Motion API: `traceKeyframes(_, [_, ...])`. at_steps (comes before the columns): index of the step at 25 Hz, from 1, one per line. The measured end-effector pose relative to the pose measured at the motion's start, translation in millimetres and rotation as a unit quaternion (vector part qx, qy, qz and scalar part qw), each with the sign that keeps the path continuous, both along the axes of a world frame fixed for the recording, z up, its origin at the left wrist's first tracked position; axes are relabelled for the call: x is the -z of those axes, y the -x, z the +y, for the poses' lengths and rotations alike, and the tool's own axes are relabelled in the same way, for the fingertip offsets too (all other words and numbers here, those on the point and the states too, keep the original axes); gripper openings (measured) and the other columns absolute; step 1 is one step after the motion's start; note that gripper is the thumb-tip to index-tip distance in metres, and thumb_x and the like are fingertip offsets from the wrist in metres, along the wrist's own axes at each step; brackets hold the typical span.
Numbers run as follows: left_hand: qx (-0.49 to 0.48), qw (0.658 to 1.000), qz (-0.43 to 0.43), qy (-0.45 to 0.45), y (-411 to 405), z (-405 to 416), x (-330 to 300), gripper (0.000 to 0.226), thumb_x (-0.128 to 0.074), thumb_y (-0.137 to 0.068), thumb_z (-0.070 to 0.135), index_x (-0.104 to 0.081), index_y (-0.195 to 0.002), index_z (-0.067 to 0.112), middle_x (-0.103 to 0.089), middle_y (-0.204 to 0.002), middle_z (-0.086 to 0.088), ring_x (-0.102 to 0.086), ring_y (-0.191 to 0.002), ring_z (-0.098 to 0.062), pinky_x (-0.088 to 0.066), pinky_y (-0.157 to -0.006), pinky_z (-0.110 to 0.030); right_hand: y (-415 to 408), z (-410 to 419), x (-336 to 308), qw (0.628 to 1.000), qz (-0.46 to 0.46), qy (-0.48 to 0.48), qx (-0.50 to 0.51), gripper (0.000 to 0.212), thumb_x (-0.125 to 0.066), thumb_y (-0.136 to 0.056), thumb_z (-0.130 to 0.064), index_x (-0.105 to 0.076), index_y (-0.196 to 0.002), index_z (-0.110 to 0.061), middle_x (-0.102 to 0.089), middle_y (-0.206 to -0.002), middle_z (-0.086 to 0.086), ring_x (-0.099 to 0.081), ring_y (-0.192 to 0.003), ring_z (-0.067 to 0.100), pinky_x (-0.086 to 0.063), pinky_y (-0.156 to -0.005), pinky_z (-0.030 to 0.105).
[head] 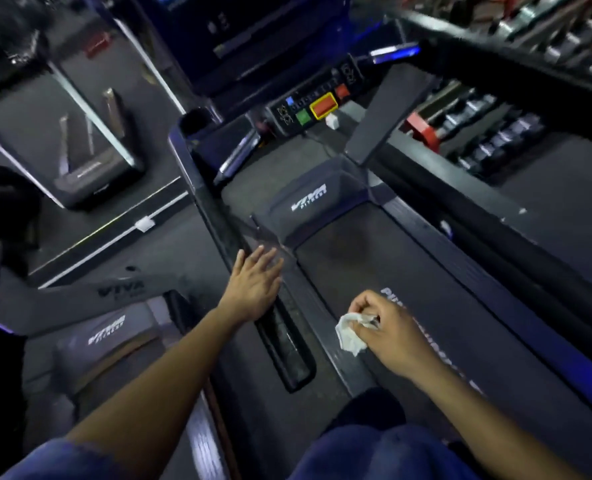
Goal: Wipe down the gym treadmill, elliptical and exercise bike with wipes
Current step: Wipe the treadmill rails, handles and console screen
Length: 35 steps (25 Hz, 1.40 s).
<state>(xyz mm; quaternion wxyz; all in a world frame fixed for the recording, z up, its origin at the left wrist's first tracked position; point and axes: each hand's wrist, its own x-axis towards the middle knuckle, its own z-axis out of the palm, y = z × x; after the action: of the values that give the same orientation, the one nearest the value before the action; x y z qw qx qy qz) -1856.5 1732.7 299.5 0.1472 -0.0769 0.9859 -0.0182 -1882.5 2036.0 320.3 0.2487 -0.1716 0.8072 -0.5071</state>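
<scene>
Right hand (389, 332) gripped crumpled wipe (349, 332) over the treadmill (374, 268) belt's left edge. Left hand (256, 285), fingers spread flat, rested on treadmill's left handrail (225, 230).

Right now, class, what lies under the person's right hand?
A crumpled white wipe pinched by the right hand, over the treadmill's belt edge. The hand covers part of the wipe and the belt's lettering.

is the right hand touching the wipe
Touching: the head view shows the right hand with fingers curled round the crumpled white wipe above the treadmill's left side rail.
</scene>
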Motion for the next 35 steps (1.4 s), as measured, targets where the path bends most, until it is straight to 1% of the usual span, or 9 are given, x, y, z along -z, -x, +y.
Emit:
traceKeyframes(3, [-0.080, 0.995, -0.050, -0.017, 11.2, 25.5, -8.0, 0.073, -0.023, -0.098, 0.065, -0.027, -0.160, 0.027, -0.015, -0.170, -0.004, 0.000, -0.158, -0.025, 0.008, -0.122, -0.055, 15.7, 27.6, -29.0, 1.000, -0.010, -0.008, 0.016, 0.019, -0.073, -0.083, -0.010, -0.063, -0.080, -0.026, -0.070, -0.081, -0.013, -0.065, -0.074, 0.005, -0.050, -0.066, 0.027])
traceKeyframes(5, [-0.144, 0.985, -0.045, -0.088, 22.2, 49.0, -13.5, 0.070, -0.041, -0.101, 0.061, -0.026, -0.160, 0.028, -0.013, -0.170, -0.004, -0.003, -0.157, -0.024, 0.009, -0.122, -0.055, 27.4, 48.2, -36.8, 1.000, -0.016, 0.001, 0.022, 0.018, -0.076, -0.082, -0.007, -0.066, -0.080, -0.022, -0.072, -0.082, -0.011, -0.066, -0.076, 0.003, -0.048, -0.063, 0.017])
traceKeyframes(7, [-0.158, 0.975, -0.022, -0.154, 33.9, 75.4, -15.6, 0.068, -0.045, -0.101, 0.057, -0.028, -0.159, 0.027, -0.017, -0.169, -0.003, -0.011, -0.157, -0.022, 0.006, -0.122, -0.056, 43.1, 64.6, -41.0, 0.999, -0.030, 0.003, 0.034, 0.014, -0.078, -0.081, -0.008, -0.069, -0.080, -0.020, -0.072, -0.080, -0.012, -0.066, -0.073, 0.000, -0.047, -0.062, 0.014])
traceKeyframes(11, [-0.144, 0.972, -0.007, -0.186, 32.3, 104.3, -10.1, 0.061, -0.046, -0.104, 0.050, -0.031, -0.158, 0.027, -0.024, -0.167, -0.001, -0.017, -0.155, -0.019, 0.004, -0.122, -0.058, 75.2, 71.5, -38.3, 0.998, -0.047, 0.001, 0.038, 0.012, -0.078, -0.083, -0.011, -0.071, -0.081, -0.021, -0.073, -0.080, -0.008, -0.068, -0.076, 0.008, -0.050, -0.066, 0.023])
traceKeyframes(17, [-0.142, 0.977, 0.144, -0.065, 11.1, 63.1, 4.9, 0.057, -0.034, -0.100, 0.046, -0.049, -0.149, 0.021, -0.044, -0.156, -0.003, -0.026, -0.153, -0.024, -0.003, -0.124, -0.055, 130.1, 32.1, -30.1, 0.996, -0.056, -0.025, -0.060, 0.014, -0.070, -0.088, -0.010, -0.074, -0.085, -0.023, -0.074, -0.085, -0.010, -0.070, -0.081, 0.007, -0.053, -0.074, 0.030])
traceKeyframes(21, [-0.210, 0.967, 0.140, -0.033, 10.0, 54.0, 17.3, 0.054, -0.037, -0.104, 0.043, -0.041, -0.154, 0.021, -0.032, -0.164, -0.006, -0.014, -0.156, -0.025, 0.002, -0.127, -0.050, 173.3, -15.3, -27.6, 0.984, -0.022, -0.067, -0.162, 0.017, -0.068, -0.088, -0.013, -0.071, -0.091, -0.029, -0.072, -0.082, -0.016, -0.066, -0.077, 0.000, -0.050, -0.070, 0.023])
traceKeyframes(24, [-0.221, 0.966, 0.134, -0.005, 17.0, 57.2, 24.5, 0.056, -0.036, -0.102, 0.045, -0.044, -0.152, 0.021, -0.035, -0.162, -0.006, -0.019, -0.155, -0.025, -0.003, -0.124, -0.053, 202.4, -50.3, -28.5, 0.976, -0.018, -0.063, -0.210, 0.016, -0.071, -0.087, -0.013, -0.067, -0.090, -0.028, -0.070, -0.083, -0.018, -0.064, -0.075, 0.001, -0.047, -0.066, 0.016])
traceKeyframes(29, [-0.211, 0.957, 0.184, -0.071, 79.0, 54.8, 17.4, 0.059, -0.032, -0.100, 0.046, -0.045, -0.152, 0.021, -0.038, -0.161, -0.004, -0.025, -0.153, -0.023, -0.003, -0.126, -0.052, 257.8, -77.0, -36.2, 0.980, -0.002, -0.030, -0.195, 0.016, -0.071, -0.087, -0.012, -0.063, -0.087, -0.025, -0.069, -0.084, -0.012, -0.064, -0.074, 0.004, -0.044, -0.063, 0.014])
traceKeyframes(35, [-0.103, 0.954, 0.231, -0.164, 229.1, 55.6, 2.3, 0.060, -0.037, -0.099, 0.047, -0.045, -0.151, 0.020, -0.041, -0.159, -0.002, -0.033, -0.149, -0.020, -0.011, -0.125, -0.049, 363.2, -59.6, -35.4, 0.995, 0.015, -0.004, -0.098, 0.017, -0.071, -0.087, -0.012, -0.063, -0.088, -0.027, -0.070, -0.083, -0.009, -0.067, -0.078, 0.012, -0.052, -0.071, 0.032])
